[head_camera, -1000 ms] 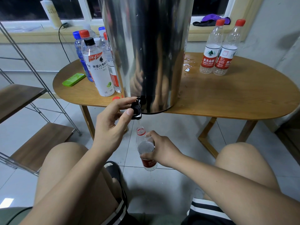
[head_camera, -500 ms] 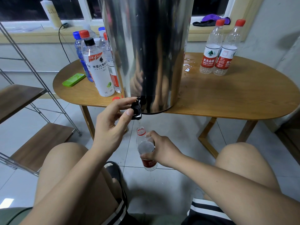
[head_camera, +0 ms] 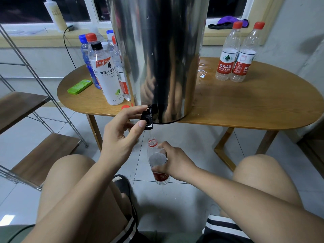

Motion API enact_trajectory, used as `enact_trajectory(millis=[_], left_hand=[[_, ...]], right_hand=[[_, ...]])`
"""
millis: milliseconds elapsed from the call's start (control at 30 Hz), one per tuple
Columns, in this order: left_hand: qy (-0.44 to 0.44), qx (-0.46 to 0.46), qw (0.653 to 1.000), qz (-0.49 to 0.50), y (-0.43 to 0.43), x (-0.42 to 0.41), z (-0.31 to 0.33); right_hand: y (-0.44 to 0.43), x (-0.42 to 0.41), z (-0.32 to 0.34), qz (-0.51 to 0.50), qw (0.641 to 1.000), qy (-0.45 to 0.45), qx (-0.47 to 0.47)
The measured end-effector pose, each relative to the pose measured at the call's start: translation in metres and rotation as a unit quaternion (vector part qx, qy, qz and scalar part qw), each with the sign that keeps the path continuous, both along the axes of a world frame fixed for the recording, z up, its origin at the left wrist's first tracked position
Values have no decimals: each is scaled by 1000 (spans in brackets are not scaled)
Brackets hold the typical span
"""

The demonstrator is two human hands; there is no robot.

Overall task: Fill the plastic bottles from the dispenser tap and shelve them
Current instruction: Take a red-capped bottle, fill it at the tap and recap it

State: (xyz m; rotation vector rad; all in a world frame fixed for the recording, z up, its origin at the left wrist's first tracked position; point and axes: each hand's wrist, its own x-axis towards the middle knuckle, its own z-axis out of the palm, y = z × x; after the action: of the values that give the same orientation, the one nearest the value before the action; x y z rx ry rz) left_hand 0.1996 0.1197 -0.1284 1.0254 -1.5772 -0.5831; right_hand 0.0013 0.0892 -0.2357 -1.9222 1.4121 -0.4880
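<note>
Pale glossy floor tiles point(head_camera: 177, 200) spread under an oval wooden table point(head_camera: 245, 106), whose grained top is wet towards the back. At the table's near edge stands a tall cylindrical dispenser of mirror-polished steel point(head_camera: 157, 58). A small shiny black tap point(head_camera: 148, 118) juts from its base. The left hand point(head_camera: 121, 135) pinches the tap's lever between thumb and forefinger. Just below those fingertips, the right hand point(head_camera: 175, 163) grips a clear, red-labelled plastic bottle point(head_camera: 157, 159) round its middle, fingers curled behind it and thumb in front. The bottle's long axis is nearly vertical. Its uncapped mouth points up at the spout, and a thin water stream point(head_camera: 149, 133) falls into it. It is partly filled.
</note>
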Motion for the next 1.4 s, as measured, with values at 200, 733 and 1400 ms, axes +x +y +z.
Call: enact_trajectory(millis=[200, 733, 1400], left_hand=[[2, -1, 1000, -3, -1, 1, -2], [-6, -7, 1000, -2, 1, 1, 2], [-8, -5, 1000, -25, -2, 4, 2]], right_hand=[[0, -1, 0, 2, 1000, -3, 4], [-2, -1, -1, -11, 1000, -12, 9], [-1, -1, 3, -11, 1000, 6, -1]])
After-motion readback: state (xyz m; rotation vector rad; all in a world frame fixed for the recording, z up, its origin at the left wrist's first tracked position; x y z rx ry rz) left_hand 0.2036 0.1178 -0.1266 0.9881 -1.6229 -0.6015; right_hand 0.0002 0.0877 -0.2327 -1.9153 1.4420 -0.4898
